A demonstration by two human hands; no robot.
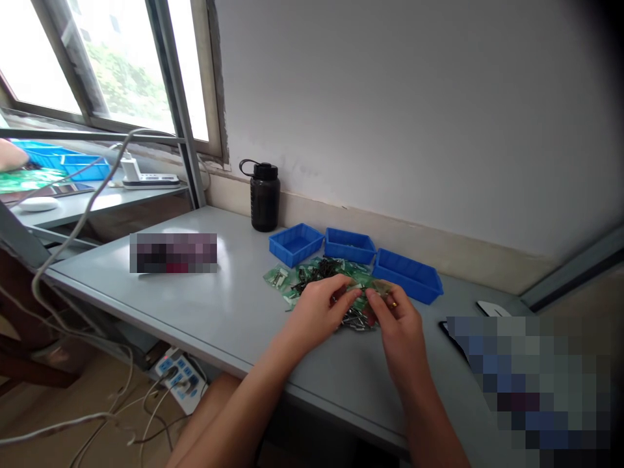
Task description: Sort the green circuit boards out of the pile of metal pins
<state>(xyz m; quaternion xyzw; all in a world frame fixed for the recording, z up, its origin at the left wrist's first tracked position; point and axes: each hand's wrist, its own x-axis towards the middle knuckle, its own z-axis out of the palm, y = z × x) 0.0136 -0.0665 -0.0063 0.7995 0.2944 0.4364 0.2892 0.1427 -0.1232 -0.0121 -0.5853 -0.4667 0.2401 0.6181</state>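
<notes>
Two hands: left hand (pixel 325 300) and right hand (pixel 397 315) are meeting over the pile, fingertips nearly touching.
Grip: both hands are closing, thumb against fingers, on a green bag (pixel 369 285); a small dark bit is showing near the tips, too small to name.
Green bag: staying above the counter (pixel 234 279), between the hands, in front of the blue trays.
Loose pieces: dark pieces (pixel 312 272) are lying behind the left hand, silver pieces (pixel 358 319) below both hands; none of these are sitting in a tray.
Bagged so far: a small bag (pixel 277 277) is lying at the pile's left edge, pale bits showing inside; more green plastic is spreading under the dark pieces.
Blue trays: left tray (pixel 281 252), middle tray (pixel 344 249) and right tray (pixel 404 279) are standing behind the pile; small bits are showing in the middle one.
Progress: seemingly partway; handling of one bag is going on, with plenty of loose pieces remaining.
Hidden: fingers are covering much of the bag and pile; the right tray's near wall is hiding its floor.
Blurred: blocky patches are masking things at left and lower right.
Cut off: another person's arm (pixel 10 156) is leaving the frame at far left.
</notes>
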